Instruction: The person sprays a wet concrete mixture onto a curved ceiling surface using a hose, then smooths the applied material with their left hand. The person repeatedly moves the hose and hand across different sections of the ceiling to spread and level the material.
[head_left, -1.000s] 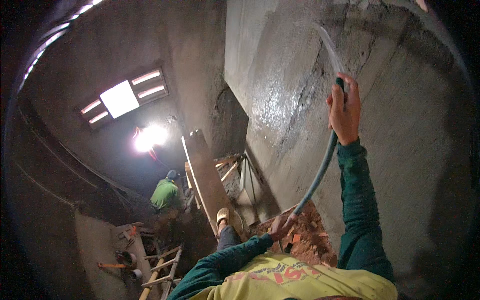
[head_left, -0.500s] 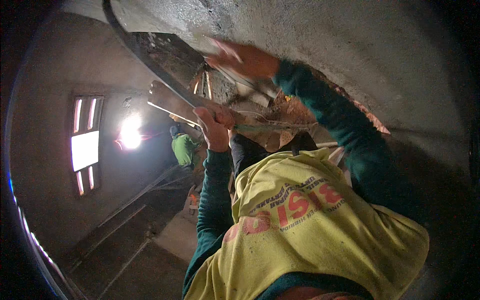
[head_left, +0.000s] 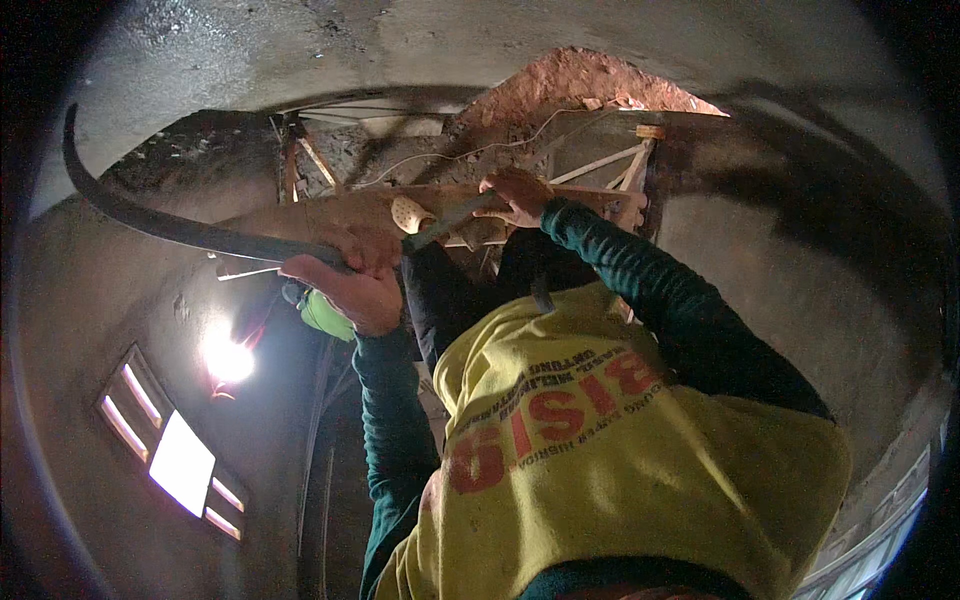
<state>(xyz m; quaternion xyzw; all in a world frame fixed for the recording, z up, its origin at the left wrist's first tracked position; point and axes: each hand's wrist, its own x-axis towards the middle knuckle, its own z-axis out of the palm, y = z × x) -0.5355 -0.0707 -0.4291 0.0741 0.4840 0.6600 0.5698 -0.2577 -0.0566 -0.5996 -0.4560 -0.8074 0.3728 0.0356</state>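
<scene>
A long grey straightedge [head_left: 185, 228] runs from the far left, where it looks curved in the fisheye picture, down to my body. My left hand [head_left: 360, 285] is wrapped round its middle part, thumb along the near side. My right hand [head_left: 517, 197] grips its right end, fingers bent over it. Beyond the bar's far left tip lies a damp, grey plastered surface [head_left: 290, 45], shiny in its upper left part. Below my hands one foot shows in a pale clog with holes [head_left: 410, 215], by a wooden plank [head_left: 600, 205].
A person in a bright green top [head_left: 325, 315] is below, partly hidden behind my left arm. Wooden scaffold struts [head_left: 320, 160] and a thin cable [head_left: 470, 155] lie past the plank. Red-brown bare masonry [head_left: 590, 85] borders the plaster. A lit lamp [head_left: 230, 360] and a window [head_left: 182, 462] are at left.
My right hand has come down from the plastered surface and taken hold of the straightedge. My left hand and the straightedge have shifted left and lower in view. The whole view has turned.
</scene>
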